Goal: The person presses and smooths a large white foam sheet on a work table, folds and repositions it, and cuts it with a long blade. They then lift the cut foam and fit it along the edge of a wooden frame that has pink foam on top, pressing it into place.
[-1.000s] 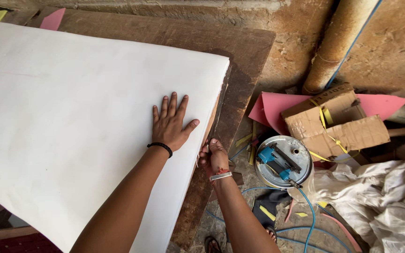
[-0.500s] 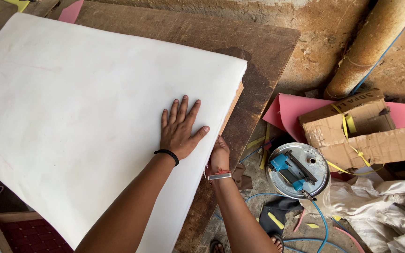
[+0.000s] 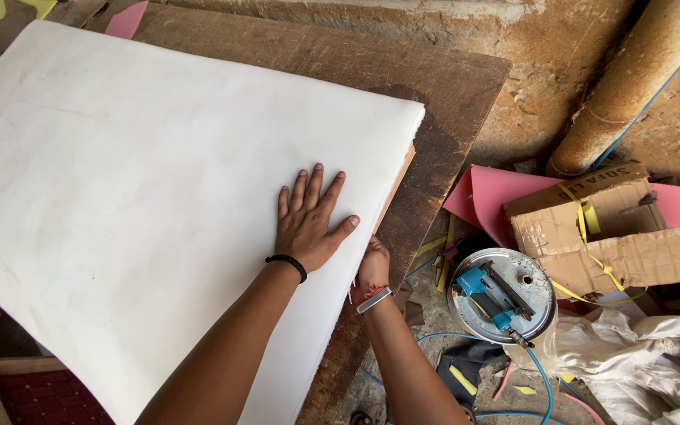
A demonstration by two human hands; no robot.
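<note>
- The big white sheet [image 3: 159, 212] already lies flat over the brown board [image 3: 442, 102], covering most of it.
- Your left hand [image 3: 308, 220] lies flat on the sheet near its right edge, fingers spread, gripping nothing.
- Your right hand [image 3: 373, 267] is curled at that same edge. I judge it is pinching the sheet's side; work along the edge looks unfinished.
- Right of the sheet: one round tin [image 3: 505, 295], one blue nail gun [image 3: 489, 295] on it, one cardboard box [image 3: 604, 228].
</note>
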